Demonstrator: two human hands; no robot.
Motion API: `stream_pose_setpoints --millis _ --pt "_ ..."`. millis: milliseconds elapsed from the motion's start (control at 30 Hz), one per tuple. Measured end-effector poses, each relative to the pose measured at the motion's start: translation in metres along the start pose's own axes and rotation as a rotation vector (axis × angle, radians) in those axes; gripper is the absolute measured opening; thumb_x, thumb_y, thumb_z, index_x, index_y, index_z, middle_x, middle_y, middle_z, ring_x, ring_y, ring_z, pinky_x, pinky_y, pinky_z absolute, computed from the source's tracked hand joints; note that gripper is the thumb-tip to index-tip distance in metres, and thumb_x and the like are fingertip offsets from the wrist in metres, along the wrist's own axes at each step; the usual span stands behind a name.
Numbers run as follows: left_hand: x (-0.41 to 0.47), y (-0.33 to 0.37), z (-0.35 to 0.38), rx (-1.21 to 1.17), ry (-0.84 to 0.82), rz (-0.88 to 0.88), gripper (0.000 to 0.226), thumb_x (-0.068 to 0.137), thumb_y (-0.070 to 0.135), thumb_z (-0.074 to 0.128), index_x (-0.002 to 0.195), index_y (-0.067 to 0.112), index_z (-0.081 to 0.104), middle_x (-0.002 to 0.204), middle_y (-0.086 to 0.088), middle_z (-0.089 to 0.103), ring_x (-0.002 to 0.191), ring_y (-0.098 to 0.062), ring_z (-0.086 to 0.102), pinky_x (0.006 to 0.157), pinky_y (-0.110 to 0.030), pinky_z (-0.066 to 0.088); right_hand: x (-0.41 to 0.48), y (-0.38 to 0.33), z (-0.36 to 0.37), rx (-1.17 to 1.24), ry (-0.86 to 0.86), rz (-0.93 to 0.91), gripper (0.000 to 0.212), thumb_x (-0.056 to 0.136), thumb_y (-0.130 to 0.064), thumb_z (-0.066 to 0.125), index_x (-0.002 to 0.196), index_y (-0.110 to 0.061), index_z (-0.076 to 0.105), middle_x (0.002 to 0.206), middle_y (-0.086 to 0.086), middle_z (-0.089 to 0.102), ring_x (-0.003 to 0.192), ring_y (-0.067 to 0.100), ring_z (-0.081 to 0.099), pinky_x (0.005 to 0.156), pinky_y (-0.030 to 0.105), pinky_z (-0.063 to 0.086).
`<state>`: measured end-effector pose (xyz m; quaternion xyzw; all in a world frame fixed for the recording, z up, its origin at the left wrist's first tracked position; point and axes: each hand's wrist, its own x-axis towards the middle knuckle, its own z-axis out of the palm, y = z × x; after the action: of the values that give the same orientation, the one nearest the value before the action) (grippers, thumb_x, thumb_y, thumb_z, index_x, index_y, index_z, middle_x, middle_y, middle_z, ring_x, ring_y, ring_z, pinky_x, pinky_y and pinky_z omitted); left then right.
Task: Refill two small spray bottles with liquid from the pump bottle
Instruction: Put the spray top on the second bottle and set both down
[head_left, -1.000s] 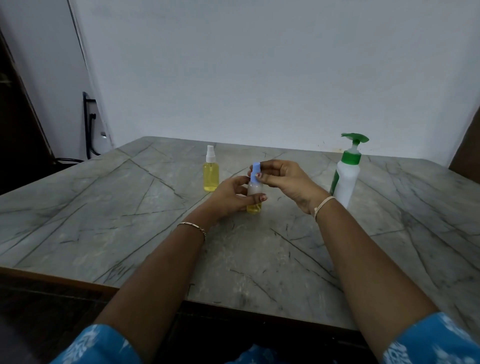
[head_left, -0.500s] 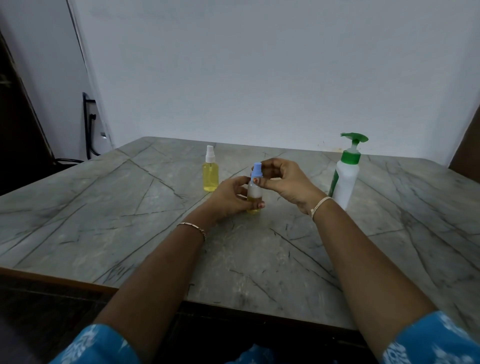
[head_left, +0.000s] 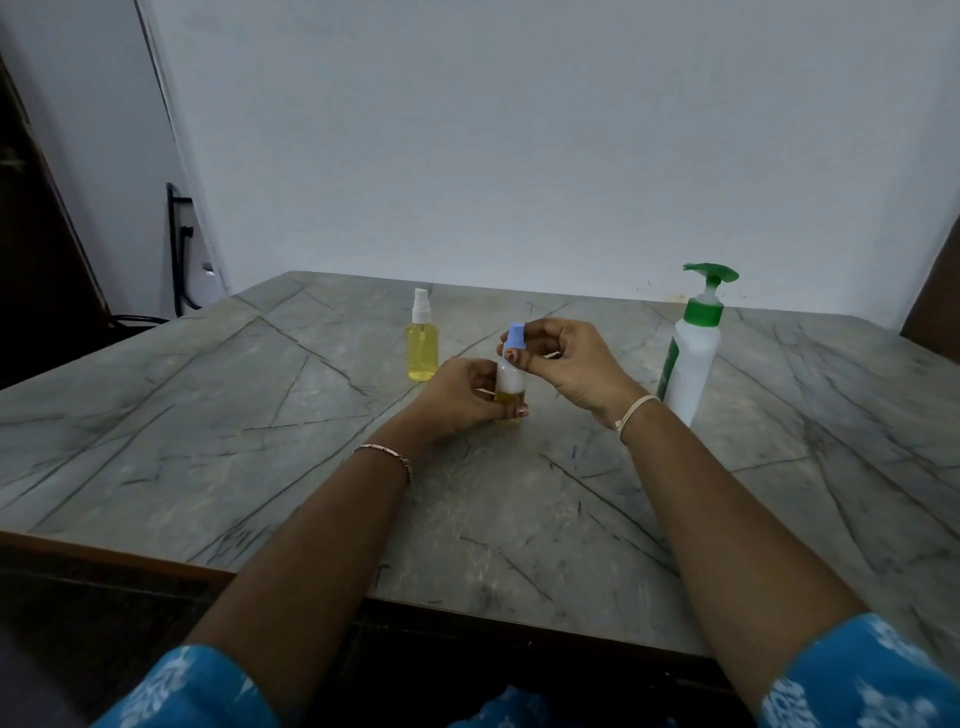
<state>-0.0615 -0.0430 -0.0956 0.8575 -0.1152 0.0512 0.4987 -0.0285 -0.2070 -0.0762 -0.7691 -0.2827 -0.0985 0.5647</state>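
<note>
A small clear spray bottle (head_left: 509, 382) with a little yellow liquid at its bottom stands on the table's middle. My left hand (head_left: 457, 397) grips its body from the left. My right hand (head_left: 569, 364) pinches its blue spray cap (head_left: 515, 336) from the right, with the cap on the bottle's neck. A second small spray bottle (head_left: 422, 345), white-capped and full of yellow liquid, stands apart to the left and farther back. The white pump bottle (head_left: 693, 358) with a green pump head stands to the right, just behind my right wrist.
The grey marbled table (head_left: 260, 441) has a wooden front edge near me. A pale wall stands behind it. A dark doorway and black cables are at the far left, and a brown panel at the far right.
My right hand has brought the blue cap lower, down onto the bottle's neck. The bottle, which was a little above the table, has come down with my left hand.
</note>
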Motion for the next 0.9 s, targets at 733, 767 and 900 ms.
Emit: stream_pose_setpoints --millis 733,767,900 --pt "-0.002 0.005 0.014 0.227 0.227 0.033 0.052 0.066 0.036 0.083 0.108 0.011 0.068 0.1 -0.001 0.072 0.089 -0.012 0.065 0.075 -0.018 0.048 -0.002 0.003 0.007 0.009 0.114 0.039 0.036 0.081 -0.012 0.078 0.114 -0.005 0.067 0.105 0.006 0.071 0.087 0.002 0.063 0.071 0.005 0.047" --pt "-0.002 0.005 0.014 0.226 0.232 0.038 0.05 0.066 0.035 0.083 0.107 0.011 0.068 0.1 -0.001 0.071 0.088 -0.011 0.064 0.074 -0.017 0.047 -0.003 0.003 0.006 0.015 0.105 0.042 0.037 0.081 -0.013 0.077 0.116 -0.005 0.066 0.105 0.005 0.07 0.088 0.001 0.063 0.071 0.005 0.047" --pt "-0.002 0.007 0.015 0.267 0.267 0.075 0.044 0.066 0.034 0.084 0.101 0.012 0.071 0.084 0.003 0.067 0.071 -0.003 0.058 0.059 -0.005 0.039 -0.003 0.01 0.004 -0.055 0.015 0.079 0.053 0.076 -0.019 0.083 0.123 -0.008 0.062 0.11 0.003 0.069 0.094 0.01 0.063 0.077 0.011 0.05"
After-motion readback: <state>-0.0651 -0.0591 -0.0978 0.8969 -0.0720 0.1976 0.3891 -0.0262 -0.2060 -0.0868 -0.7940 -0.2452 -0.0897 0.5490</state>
